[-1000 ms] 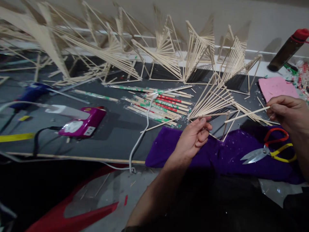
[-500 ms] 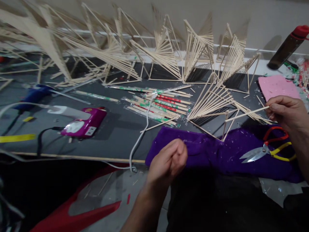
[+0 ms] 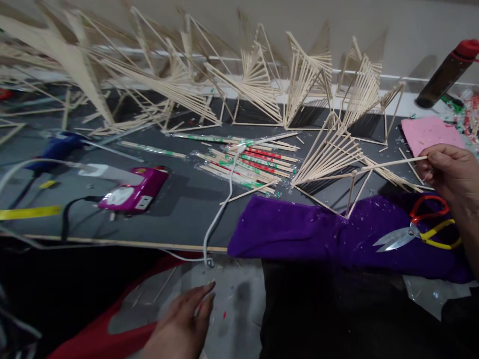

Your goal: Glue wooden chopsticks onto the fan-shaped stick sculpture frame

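My right hand [image 3: 449, 167] pinches one end of a thin wooden stick [image 3: 396, 162] at the right; the stick's other end reaches to the corner of a fan-shaped stick frame [image 3: 331, 159]. Below the table's front edge, my left hand [image 3: 189, 319] hangs with thumb and fingers apart, holding nothing. Scissors [image 3: 400, 237] with one red and one yellow handle lie on a purple cloth [image 3: 288, 229], under my right hand. Wrapped and bare sticks [image 3: 247, 162] lie in a pile left of the frame.
Several stick structures [image 3: 254, 85] stand along the wall. A blue glue gun [image 3: 58, 147] and a magenta power adapter [image 3: 132, 192] with cables lie left. A white cable [image 3: 213, 227] crosses the front edge. A pink pad [image 3: 432, 133] and a red-capped bottle [image 3: 447, 72] are at right.
My left hand has moved down and left from over the purple cloth, and its fingers have opened. My right hand has shifted slightly up and right with the stick.
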`<action>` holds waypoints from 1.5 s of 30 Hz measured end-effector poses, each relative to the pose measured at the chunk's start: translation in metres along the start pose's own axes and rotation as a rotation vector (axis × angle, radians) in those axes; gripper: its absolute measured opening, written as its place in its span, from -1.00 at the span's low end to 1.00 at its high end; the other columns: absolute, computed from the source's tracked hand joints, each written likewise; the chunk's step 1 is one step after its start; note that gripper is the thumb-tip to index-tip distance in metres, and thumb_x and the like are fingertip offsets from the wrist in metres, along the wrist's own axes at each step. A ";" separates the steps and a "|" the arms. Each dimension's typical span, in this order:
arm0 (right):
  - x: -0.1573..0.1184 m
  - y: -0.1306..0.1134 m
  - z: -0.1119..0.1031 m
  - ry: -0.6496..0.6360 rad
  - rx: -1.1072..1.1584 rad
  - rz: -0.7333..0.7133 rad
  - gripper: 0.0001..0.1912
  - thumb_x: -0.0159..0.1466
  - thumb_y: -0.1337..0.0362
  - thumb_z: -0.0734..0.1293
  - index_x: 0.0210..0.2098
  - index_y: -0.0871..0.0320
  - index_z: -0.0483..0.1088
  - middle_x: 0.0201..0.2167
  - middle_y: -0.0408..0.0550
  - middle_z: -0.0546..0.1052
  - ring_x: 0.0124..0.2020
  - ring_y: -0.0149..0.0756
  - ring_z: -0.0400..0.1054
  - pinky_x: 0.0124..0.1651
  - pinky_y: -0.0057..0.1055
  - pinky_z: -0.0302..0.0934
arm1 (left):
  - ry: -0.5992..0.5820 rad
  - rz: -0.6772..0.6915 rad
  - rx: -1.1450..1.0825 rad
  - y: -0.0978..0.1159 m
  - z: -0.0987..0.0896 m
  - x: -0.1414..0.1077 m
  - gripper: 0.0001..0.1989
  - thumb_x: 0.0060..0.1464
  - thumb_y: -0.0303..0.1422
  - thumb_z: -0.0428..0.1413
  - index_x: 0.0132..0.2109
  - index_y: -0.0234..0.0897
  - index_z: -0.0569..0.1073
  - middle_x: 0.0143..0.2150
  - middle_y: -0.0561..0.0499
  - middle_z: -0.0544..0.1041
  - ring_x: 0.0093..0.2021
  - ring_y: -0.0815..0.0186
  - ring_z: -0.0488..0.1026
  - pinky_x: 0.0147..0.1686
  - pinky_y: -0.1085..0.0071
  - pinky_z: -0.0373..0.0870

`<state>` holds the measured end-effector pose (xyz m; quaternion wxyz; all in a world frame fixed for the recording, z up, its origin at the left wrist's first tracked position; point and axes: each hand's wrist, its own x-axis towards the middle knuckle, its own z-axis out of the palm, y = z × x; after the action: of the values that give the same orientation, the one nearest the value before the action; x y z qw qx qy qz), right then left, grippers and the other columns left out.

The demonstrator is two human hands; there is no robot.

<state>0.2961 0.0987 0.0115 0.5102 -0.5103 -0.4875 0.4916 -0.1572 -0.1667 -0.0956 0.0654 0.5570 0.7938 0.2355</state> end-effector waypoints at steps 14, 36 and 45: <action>0.029 -0.003 0.045 -0.113 -0.010 0.062 -0.60 -0.18 0.07 0.64 -0.48 0.21 0.55 -0.62 -0.15 0.46 -0.67 -0.53 0.26 -0.64 -0.55 0.07 | 0.185 0.396 -0.600 0.193 0.062 0.131 -0.76 0.05 -0.43 0.27 -0.09 -0.22 0.53 -0.31 0.12 0.54 -0.52 0.51 0.38 -0.40 0.53 0.40; 0.035 0.017 0.056 -0.239 -0.138 0.209 -0.68 -0.02 0.07 0.59 -0.48 0.19 0.56 -0.60 -0.16 0.48 -0.67 -0.57 0.26 -0.61 -0.61 0.14 | 0.121 0.292 -0.679 0.198 0.059 0.132 -0.87 0.07 -0.42 0.24 -0.19 -0.21 0.60 -0.42 0.12 0.57 -0.58 0.53 0.33 -0.53 0.56 0.34; 0.036 0.021 0.061 -0.269 -0.150 0.250 -0.63 -0.10 0.01 0.61 -0.51 0.15 0.54 -0.62 -0.14 0.48 -0.70 -0.53 0.24 -0.67 -0.57 0.10 | 0.130 0.306 -0.632 0.200 0.060 0.134 -0.90 0.08 -0.42 0.23 -0.23 -0.18 0.62 -0.43 0.14 0.58 -0.56 0.51 0.39 -0.53 0.56 0.37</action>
<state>0.2368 0.1371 -0.0092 0.3358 -0.5332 -0.5195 0.5772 -0.0144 0.0271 -0.0377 0.1480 0.6055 0.5916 0.5114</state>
